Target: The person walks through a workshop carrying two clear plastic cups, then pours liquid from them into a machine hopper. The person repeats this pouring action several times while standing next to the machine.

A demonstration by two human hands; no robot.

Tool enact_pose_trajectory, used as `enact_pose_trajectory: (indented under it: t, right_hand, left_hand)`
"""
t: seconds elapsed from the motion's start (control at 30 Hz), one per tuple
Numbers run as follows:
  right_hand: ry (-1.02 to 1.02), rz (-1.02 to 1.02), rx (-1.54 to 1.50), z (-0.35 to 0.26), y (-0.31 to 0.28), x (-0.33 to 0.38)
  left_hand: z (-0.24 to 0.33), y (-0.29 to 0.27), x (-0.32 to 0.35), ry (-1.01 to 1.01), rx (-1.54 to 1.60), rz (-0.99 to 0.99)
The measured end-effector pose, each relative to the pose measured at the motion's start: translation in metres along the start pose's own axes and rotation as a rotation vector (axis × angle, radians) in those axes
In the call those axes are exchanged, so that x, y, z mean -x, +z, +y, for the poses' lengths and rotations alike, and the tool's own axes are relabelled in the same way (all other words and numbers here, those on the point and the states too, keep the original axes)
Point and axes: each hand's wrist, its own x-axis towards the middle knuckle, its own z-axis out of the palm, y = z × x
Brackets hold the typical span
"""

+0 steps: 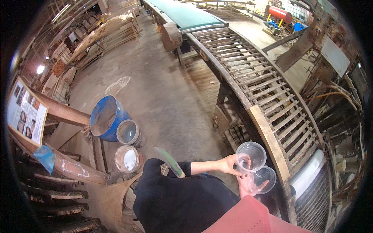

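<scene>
One clear cup (255,151) and another clear cup (264,179), in the head view, are near the slatted conveyor's (224,73) left edge; fingers of left hand (227,164) and right hand (243,186) grasp one each. We judge them light, easily crushed; we should hold sides softly.

Left hand (227,165) at 5 o'clock gripping first clear cup (250,156), right hand (244,186) adjacent gripping second clear cup (262,180) — both cups at 4 o'clock — slatted conveyor (259,79) at 2, green belt (190,15) at 12, blue drum (122,115) at 9, white-filled pail (119,157) at 8.
</scene>
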Motion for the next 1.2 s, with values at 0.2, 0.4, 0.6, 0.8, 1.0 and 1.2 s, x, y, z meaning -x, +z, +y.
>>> enact_pose_trajectory:
  t: [0.2,0.4,0.6,0.8,1.0,1.2]
  right_hand:
    - [-0.032,0.083,-0.003,0.016,-0.001,-0.018]
    - [-0.038,-0.056,-0.002,0.015,0.002,-0.014]
    - [-0.141,-0.045,-0.105,0.006,0.001,-0.005]
    - [-0.236,-0.012,-0.156,-0.018,-0.01,0.02]
    - [-0.423,-0.051,-0.259,-0.038,-0.027,0.053]
    - [-0.576,-0.022,-0.316,-0.049,-0.038,0.092]
  left_hand:
    - [-0.005,-0.01,0.014,0.201,-0.245,0.111]
    - [-0.007,-0.011,0.003,0.268,-0.407,0.036]
    - [-0.002,0.003,-0.015,0.138,-0.238,-0.143]
    - [0.006,0.026,-0.035,-0.046,0.062,-0.336]
    - [0.03,0.037,-0.061,-0.18,0.45,-0.496]
    - [0.026,0.077,-0.082,-0.414,0.645,-0.486]
